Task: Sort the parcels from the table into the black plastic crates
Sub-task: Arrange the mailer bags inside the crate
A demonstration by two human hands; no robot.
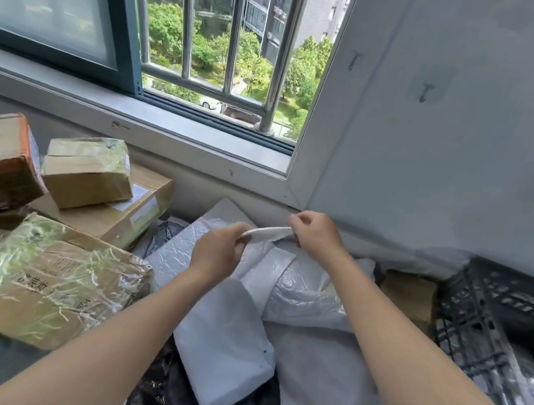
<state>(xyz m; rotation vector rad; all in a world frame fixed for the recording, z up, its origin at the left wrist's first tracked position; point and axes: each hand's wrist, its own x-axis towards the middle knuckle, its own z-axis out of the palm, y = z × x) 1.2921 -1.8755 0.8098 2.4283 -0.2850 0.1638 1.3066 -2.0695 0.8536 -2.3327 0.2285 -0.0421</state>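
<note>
Left hand [217,250], right hand [316,235] pinch white parcel [223,345] (lengthwise near-to-far).

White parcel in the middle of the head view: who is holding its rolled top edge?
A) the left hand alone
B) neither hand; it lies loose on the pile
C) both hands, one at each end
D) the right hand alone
C: the left hand and the right hand each pinch one end of the rolled top edge of the white parcel with curled fingers.
</note>
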